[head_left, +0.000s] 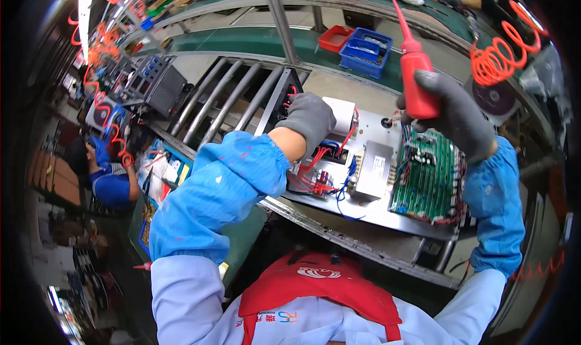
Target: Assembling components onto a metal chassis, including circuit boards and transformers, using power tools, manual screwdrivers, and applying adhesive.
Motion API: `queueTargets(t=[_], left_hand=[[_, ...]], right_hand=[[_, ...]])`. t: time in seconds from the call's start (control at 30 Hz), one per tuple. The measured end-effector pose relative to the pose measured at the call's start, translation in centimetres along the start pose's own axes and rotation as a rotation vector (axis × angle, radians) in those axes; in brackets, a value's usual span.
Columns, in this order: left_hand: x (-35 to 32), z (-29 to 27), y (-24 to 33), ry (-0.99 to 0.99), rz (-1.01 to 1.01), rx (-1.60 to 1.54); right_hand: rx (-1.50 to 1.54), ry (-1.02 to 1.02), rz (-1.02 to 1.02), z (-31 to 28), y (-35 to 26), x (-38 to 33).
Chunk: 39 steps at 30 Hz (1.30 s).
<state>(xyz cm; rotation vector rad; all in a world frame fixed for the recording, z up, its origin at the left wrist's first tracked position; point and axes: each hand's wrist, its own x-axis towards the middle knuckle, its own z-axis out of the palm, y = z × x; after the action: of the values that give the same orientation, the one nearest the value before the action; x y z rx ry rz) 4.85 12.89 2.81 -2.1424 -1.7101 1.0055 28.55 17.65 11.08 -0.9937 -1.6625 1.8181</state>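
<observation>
Roller conveyor (224, 97) carries the open chassis (375, 206); right hand (460, 115) clamps the red bottle (417, 79), nozzle up, beside the left hand (310, 118) cupped on wiring (315, 175).

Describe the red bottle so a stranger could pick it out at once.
Start at the open metal chassis with the green circuit board. Above the board, the gloved right hand grips a red squeeze bottle. Its long thin nozzle, pointing up, sets it apart.

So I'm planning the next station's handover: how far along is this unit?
Done: green circuit board, grey metal box and red and blue wires sit on the metal plate. In hand: right hand holds a red bottle; left hand rests on the wiring. Left: no cover fitted.
</observation>
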Motion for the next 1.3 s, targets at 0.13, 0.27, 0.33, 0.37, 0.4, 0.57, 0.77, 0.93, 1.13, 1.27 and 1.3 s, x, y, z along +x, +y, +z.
queueTargets(t=[0.13,0.27,0.33,0.37,0.4,0.57,0.77,0.93,1.13,1.27,1.3], left_hand=[[-0.9,0.9,-1.4,0.224,-0.061,-0.151],[-4.8,4.3,-5.3,0.615,-0.054,-0.55],[-6.6,4.7,-4.7,1.092,-0.043,-0.465],[-7.5,5.0,-4.2,1.084,-0.114,-0.363],[-7.7,5.7,-4.0,1.083,-0.086,-0.36],[-8.0,6.3,-3.4,0.755,-0.261,-0.774],[-7.4,6.1,-3.1,0.629,-0.4,-0.418],[-7.4,6.1,-3.3,0.673,-0.353,-0.459],[-7.3,6.3,-3.4,0.707,-0.385,-0.484],[-7.2,6.2,-3.2,0.759,-0.364,-0.531],[-7.2,6.2,-3.1,0.76,-0.366,-0.543]], right_hand=[[-0.197,0.111,-0.163,1.8,0.0,-7.9],[-0.097,0.276,-0.02,5.3,5.5,-15.9],[-0.164,0.399,-0.056,7.6,8.1,-18.9],[-0.203,0.461,-0.07,8.3,10.1,-20.0],[-0.243,0.519,-0.085,8.9,12.2,-20.9],[-0.591,0.659,-0.353,10.0,18.1,-21.1],[-0.493,0.65,-0.484,9.1,20.5,-17.8],[-0.432,0.56,-0.527,8.5,22.8,-15.5],[-0.39,0.549,-0.594,7.8,23.9,-14.0],[-0.391,0.548,-0.625,7.6,24.5,-13.4],[-0.383,0.547,-0.624,7.6,24.7,-13.2]])
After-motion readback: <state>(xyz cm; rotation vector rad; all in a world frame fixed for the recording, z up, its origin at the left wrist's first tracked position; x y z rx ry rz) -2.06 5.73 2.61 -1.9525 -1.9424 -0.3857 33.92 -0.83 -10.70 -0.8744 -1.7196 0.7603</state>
